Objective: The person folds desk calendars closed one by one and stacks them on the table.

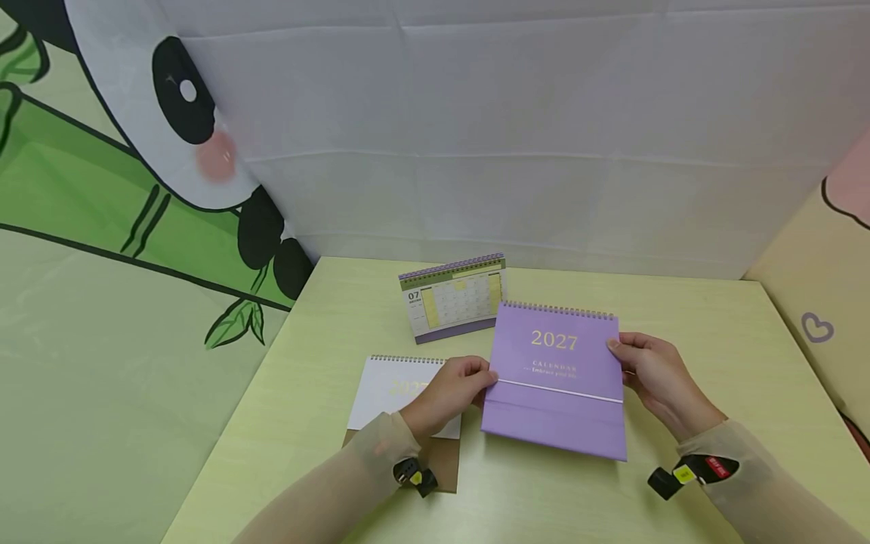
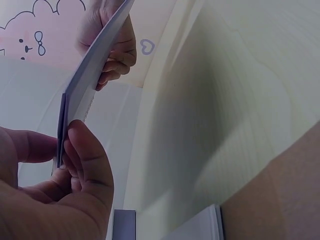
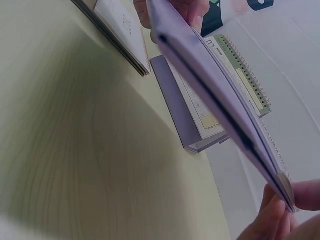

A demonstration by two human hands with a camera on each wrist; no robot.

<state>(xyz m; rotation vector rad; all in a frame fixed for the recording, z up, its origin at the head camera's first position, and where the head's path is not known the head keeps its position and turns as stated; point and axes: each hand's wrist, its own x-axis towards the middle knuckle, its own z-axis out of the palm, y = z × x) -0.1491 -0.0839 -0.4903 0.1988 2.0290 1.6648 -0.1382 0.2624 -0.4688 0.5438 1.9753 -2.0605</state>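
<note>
A purple 2027 desk calendar [image 1: 553, 415] is lifted off the table, its cover facing me and its wire binding along the top. My left hand [image 1: 457, 393] pinches its left edge between thumb and fingers. On the opposite edge, higher up, my right hand [image 1: 655, 378] grips it with the thumb on the front. The left wrist view shows the folded calendar [image 2: 95, 65] edge-on between both hands. Under my left forearm lies a white 2027 calendar [image 1: 381, 393] with a brown base, partly hidden.
Behind the hands stands an open desk calendar [image 1: 455, 302] showing a 07 month page, its lower right corner close behind the purple one. The pale wood-grain table [image 1: 714, 325] meets a white cloth backdrop [image 1: 544, 189] at the back. A printed cloth [image 1: 102, 340] hangs at the left.
</note>
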